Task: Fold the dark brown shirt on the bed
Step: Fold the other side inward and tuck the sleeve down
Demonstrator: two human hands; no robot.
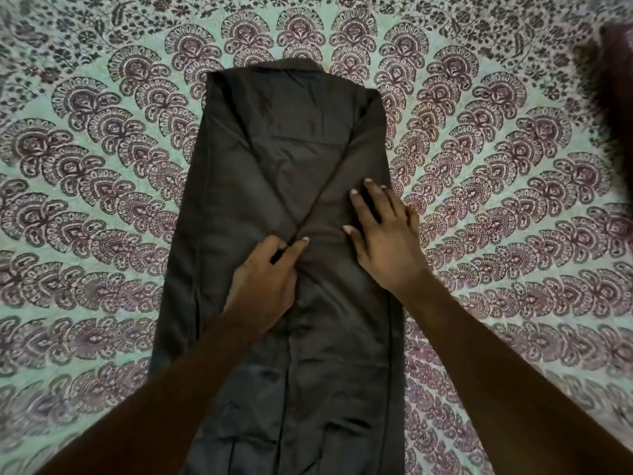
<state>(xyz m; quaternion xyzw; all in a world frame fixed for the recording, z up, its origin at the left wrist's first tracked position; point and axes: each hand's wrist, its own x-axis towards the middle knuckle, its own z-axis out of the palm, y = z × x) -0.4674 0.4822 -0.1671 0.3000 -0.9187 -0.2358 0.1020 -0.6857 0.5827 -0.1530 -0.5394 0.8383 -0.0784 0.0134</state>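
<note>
Shirt (274,159) under flat right hand (387,241)

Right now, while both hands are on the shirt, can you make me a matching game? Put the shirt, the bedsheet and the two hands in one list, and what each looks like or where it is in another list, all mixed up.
Things:
1. shirt
2. bedsheet
3. left hand
4. right hand

Clues:
A. green with purple swirly patterns
B. flat, fingers spread, on the shirt's right side
C. dark brown, long sides folded in
D. on the middle of the shirt, where the folds cross

Pairs: 1-C, 2-A, 3-D, 4-B.
</note>
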